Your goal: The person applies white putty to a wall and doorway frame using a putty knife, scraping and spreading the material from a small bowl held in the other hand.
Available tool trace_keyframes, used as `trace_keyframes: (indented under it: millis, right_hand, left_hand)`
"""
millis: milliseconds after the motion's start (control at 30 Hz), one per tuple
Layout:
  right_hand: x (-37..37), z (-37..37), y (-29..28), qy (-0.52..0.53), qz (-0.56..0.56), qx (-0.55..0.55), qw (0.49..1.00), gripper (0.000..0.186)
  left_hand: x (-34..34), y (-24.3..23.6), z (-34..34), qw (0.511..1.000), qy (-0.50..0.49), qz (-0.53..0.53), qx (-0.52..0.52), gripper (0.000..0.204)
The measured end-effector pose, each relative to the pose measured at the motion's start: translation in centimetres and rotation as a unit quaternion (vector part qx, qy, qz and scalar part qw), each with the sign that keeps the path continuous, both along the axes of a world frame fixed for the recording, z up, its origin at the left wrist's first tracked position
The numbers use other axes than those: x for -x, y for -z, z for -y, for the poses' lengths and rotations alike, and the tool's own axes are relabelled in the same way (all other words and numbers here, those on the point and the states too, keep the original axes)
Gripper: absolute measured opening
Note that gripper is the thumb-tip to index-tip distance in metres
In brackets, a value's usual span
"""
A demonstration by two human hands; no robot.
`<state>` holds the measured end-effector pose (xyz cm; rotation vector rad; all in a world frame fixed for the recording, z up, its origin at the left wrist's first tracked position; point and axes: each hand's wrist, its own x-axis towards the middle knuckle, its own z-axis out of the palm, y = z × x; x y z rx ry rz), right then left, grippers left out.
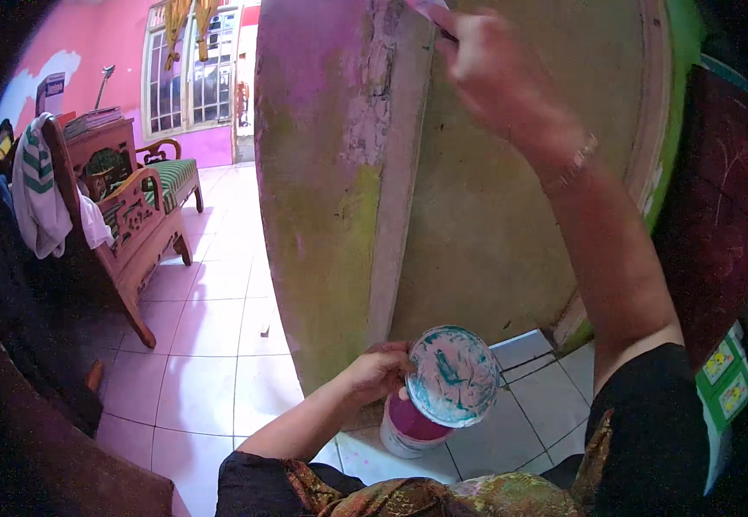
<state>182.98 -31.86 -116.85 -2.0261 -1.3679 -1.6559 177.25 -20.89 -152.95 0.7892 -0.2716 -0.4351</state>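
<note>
My left hand [378,372] grips the rim of a round lid [451,375], its face smeared with pinkish-white and teal paste. The lid is tilted over a small white bucket [404,446] on the floor and hides part of its mouth; magenta shows inside. Raised high, my right hand [488,69] is closed round a small tool [433,10] with a flat pale end against the wall edge; the frame's top edge cuts into it, so its exact kind is unclear. The wall [322,172] has patchy purple and olive paint, with rough, chipped plaster along its corner.
A brown door panel [495,198] stands right of the wall corner. On the left is a carved wooden bench [137,202] with a striped green seat and a white cloth [38,198] over its back. White tiles [210,379] cover the floor. A barred window [189,86] is farther back.
</note>
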Motion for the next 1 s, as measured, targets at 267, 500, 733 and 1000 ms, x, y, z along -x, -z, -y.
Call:
trace_keyframes:
  millis: [267,500,733,1000]
  right_hand:
    - [2.2,0.7,12.5,0.188,-0.189,0.185,0.946,0.045]
    - [5.0,4.2,11.3,-0.004,-0.231,0.123,0.965,0.049]
    - [1.2,0.3,2.4,0.087,-0.111,-0.008,0.99,0.04]
    - [3.3,5.6,15.6,0.112,-0.303,0.177,0.93,0.044]
  left_hand:
    - [0.1,-0.1,-0.5,1.0,0.015,0.011,0.013,0.046]
    - [1.6,-1.3,0.4,0.999,-0.006,-0.033,-0.008,0.047]
    - [0.4,0.1,0.6,1.0,-0.011,-0.021,-0.007,0.048]
    - [1.7,-2.8,1.2,0.996,-0.041,-0.083,-0.013,0.049]
